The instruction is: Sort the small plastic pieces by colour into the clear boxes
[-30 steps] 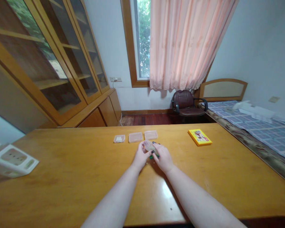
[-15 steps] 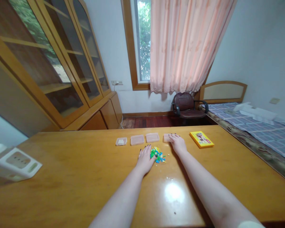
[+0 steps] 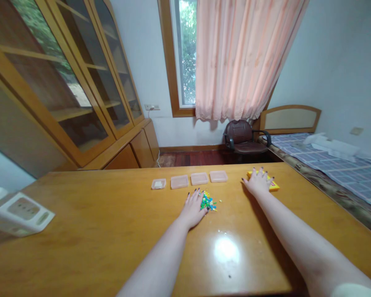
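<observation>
A glossy wooden table (image 3: 80, 231) fills the foreground of a white-walled room, with a tall glass-fronted wooden cabinet (image 3: 64, 95) along the left wall. Daylight enters through a wood-framed window (image 3: 185, 53) half covered by a pink curtain (image 3: 238, 57). Below it a brown armchair (image 3: 244, 138) stands on a dark wooden floor (image 3: 191, 157), beside a bed (image 3: 336, 165) with a patterned cover.

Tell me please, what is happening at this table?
A person works with bare hands at a wooden table. The left hand rests flat, its fingertips touching a pile of small colourful pieces. The right hand lies spread open on a yellow box further right. Beyond the pile is a row of four shallow clear plastic trays, which neither hand touches. A white device lies at the left edge.
</observation>
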Motion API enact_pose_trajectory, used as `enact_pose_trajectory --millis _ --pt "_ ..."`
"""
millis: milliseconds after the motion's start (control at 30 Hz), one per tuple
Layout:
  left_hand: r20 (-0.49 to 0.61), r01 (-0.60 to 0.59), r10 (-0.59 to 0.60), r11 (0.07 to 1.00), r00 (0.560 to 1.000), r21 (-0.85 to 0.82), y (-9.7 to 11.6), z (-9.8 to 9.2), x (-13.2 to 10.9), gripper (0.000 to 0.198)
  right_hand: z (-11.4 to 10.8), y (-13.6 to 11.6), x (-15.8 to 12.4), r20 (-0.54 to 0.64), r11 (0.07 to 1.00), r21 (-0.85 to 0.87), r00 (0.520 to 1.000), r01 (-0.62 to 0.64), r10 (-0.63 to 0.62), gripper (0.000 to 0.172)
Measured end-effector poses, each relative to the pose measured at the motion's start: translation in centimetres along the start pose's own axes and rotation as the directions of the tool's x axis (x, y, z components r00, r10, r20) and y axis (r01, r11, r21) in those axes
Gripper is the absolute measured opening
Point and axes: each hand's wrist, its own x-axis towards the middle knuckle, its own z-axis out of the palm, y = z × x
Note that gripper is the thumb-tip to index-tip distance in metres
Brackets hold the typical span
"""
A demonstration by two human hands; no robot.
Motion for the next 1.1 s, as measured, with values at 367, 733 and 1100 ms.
enact_pose_trajectory --millis 367,733,1100 --pt "-0.029 0.110 -0.108 0.991 0.994 0.078 1.3 0.8 3.3 0.068 -0.1 6.3 1.3 0.238 0.995 0.066 0.970 -0.069 0.051 0.071" --pt "-0.048 -0.175 0.169 0.964 0.984 -0.200 1.7 0.1 2.0 0.054 -3.9 1.6 -3.1 0.078 0.907 0.421 0.994 0.032 -0.071 0.066" --pt "-0.225 -0.180 -0.094 0.349 0.970 -0.920 -0.5 1.0 2.6 0.080 -4.4 -13.0 -10.8 -0.094 0.283 0.905 0.800 0.316 -0.593 0.067"
